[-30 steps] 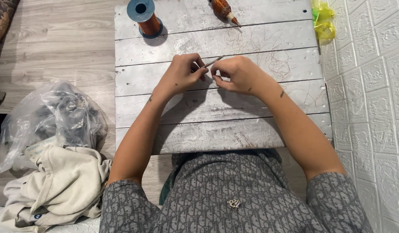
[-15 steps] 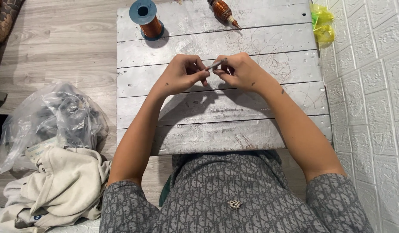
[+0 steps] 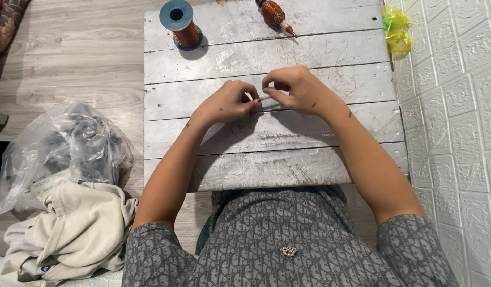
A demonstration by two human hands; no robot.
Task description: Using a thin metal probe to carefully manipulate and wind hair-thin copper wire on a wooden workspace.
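Observation:
Over the middle of a grey plank table (image 3: pixel 213 175), my left hand (image 3: pixel 227 102) and my right hand (image 3: pixel 296 89) meet fingertip to fingertip. Between them they pinch a short thin rod-like piece (image 3: pixel 260 99) that looks wound with fine copper wire; most of it is hidden by the fingers. A spool of copper wire with blue ends (image 3: pixel 180 24) stands upright at the far left of the table. A second copper-wound bobbin (image 3: pixel 274 15) lies on its side at the far middle.
Loose strands of copper wire (image 3: pixel 330 58) lie scattered on the planks beyond my right hand. A yellow-green plastic scrap (image 3: pixel 396 29) sits at the far right corner by the white brick-pattern wall. On the floor to the left lie a clear plastic bag (image 3: pixel 70 143) and a cream cloth (image 3: pixel 75 234).
Both hands stay joined on the small piece and have drifted slightly away from me; the fingers have shifted their grip as if turning it.

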